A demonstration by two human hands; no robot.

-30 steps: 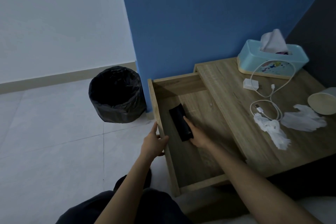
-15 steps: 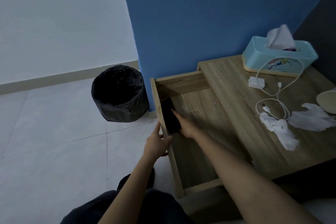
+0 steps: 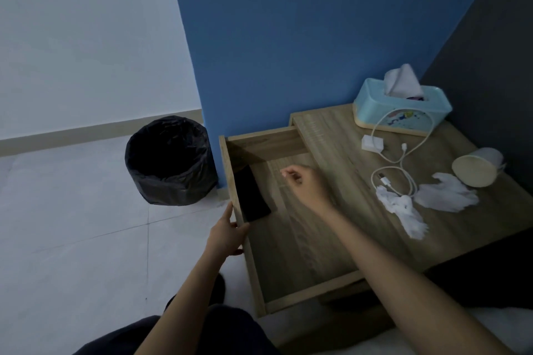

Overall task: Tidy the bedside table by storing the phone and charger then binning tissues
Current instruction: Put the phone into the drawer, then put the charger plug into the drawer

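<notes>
A black phone (image 3: 251, 194) lies inside the open wooden drawer (image 3: 302, 294), against its left wall. My left hand (image 3: 227, 235) grips the drawer's left edge just below the phone. My right hand (image 3: 307, 183) hovers over the drawer with its fingers loosely curled and holds nothing. On the bedside table (image 3: 340, 135) lie a white charger plug (image 3: 373, 143) with its coiled cable (image 3: 403, 173) and two crumpled white tissues (image 3: 403, 212) (image 3: 445, 193).
A black-lined bin (image 3: 170, 160) stands on the tiled floor left of the drawer. A light blue tissue box (image 3: 402, 108) sits at the table's back. A tipped-over cup (image 3: 474, 167) lies at the right edge. The blue wall rises behind.
My right hand slid the phone to the drawer's left wall, let it go and lifted away to the right. My left hand stayed on the drawer edge.
</notes>
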